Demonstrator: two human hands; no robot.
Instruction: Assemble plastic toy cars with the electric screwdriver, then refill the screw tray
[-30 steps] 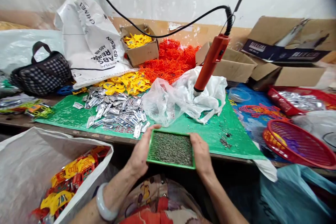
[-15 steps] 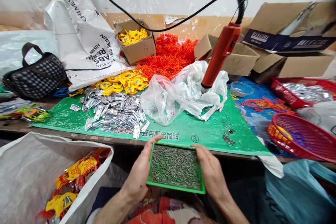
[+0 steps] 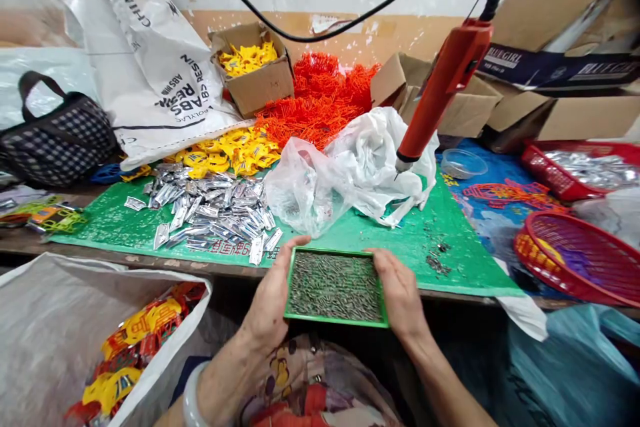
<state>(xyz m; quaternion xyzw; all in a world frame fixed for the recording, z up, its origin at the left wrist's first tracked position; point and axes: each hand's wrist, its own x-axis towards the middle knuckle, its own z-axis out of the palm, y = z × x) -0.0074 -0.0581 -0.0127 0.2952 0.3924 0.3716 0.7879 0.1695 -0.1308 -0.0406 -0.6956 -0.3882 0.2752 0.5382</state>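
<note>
Between my two hands is a shallow green tray [image 3: 336, 321] whose floor is covered with small dark metal screws [image 3: 335, 285]. My left hand [image 3: 270, 293] grips its left side, thumb along the rim. On the opposite side my right hand [image 3: 403, 290] is closed on the tray's edge. The tray is held at the front edge of the table, over my lap. Behind it lies a heap of shiny silver parts [image 3: 215, 207] on a green sheet [image 3: 320, 255]. An orange electric screwdriver [image 3: 445, 90] hangs above the sheet, tip down, apart from my hands.
Crumpled clear plastic bags [image 3: 345, 173] lie mid-table. Behind are yellow parts [image 3: 240, 152], orange parts [image 3: 320, 97] and a cardboard box [image 3: 260, 87]. Red baskets [image 3: 575, 253] stand at right. A few dark screws [image 3: 437, 260] lie on the sheet. A white sack [image 3: 195, 320] stands front left.
Both hands have raised the tray slightly, away from my lap and toward the table. The view has shifted a little, and the screwdriver appears farther right.
</note>
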